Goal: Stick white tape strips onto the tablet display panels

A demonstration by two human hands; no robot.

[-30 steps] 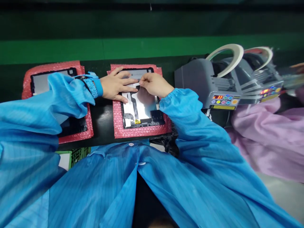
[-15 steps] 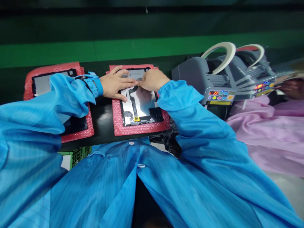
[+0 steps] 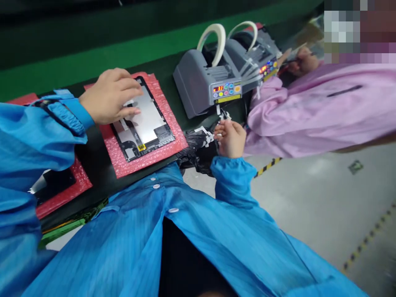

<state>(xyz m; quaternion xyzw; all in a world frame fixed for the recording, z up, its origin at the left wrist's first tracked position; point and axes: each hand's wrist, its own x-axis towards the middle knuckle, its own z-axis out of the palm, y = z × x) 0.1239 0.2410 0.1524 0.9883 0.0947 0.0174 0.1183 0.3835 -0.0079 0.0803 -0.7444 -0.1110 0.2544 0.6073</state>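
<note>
My left hand (image 3: 111, 97) is over the upper left of a tablet screen assembly (image 3: 151, 119), its fingers spread and slightly bent. The screen's silvery back faces up, with a dark flex cable (image 3: 132, 131) and a yellow label (image 3: 141, 147) near its lower end. It lies on red bubble wrap (image 3: 116, 159). My right hand (image 3: 232, 139) is closed in a pinch just below the front of a grey tape dispenser (image 3: 194, 78). Something small and dark shows at its fingertips, too unclear to name. A short white tape strip (image 3: 218, 109) hangs from the dispenser near them.
A second dispenser (image 3: 244, 51) stands behind the first. A black plastic bag (image 3: 194, 152) with white tape scraps hangs at the table edge. Another wrapped screen (image 3: 58, 185) lies at left, above a green crate (image 3: 66, 231). A co-worker's pink sleeve (image 3: 309, 111) is at right.
My right hand has left the screen and moved right to the tape dispenser, its fingers now pinched. My left hand stays over the screen. The view has swung to the right.
</note>
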